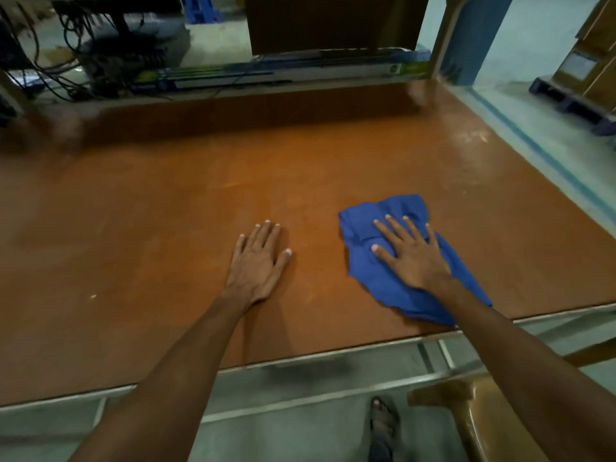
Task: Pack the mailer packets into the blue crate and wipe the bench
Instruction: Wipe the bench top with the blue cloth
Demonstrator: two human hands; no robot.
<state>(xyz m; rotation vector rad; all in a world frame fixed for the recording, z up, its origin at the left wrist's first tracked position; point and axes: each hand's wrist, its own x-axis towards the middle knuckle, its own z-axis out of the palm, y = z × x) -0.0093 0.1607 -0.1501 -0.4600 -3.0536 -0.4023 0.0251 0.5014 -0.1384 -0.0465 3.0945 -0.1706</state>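
A brown bench top (200,201) fills most of the head view. A crumpled blue cloth (383,285) lies on it near the front right edge. My right hand (410,255) presses flat on the cloth, fingers spread, palm down. My left hand (258,261) rests flat on the bare bench about a hand's width to the left of the cloth, fingers together and nothing under it. No mailer packets or blue crate show in this view.
Long flat boxes (283,70) lie along the bench's far edge, with a large cardboard box (333,21) behind them. A tangle of cables (110,55) sits at back left. A brown chair (483,415) and my sandalled foot (383,425) are below the front edge.
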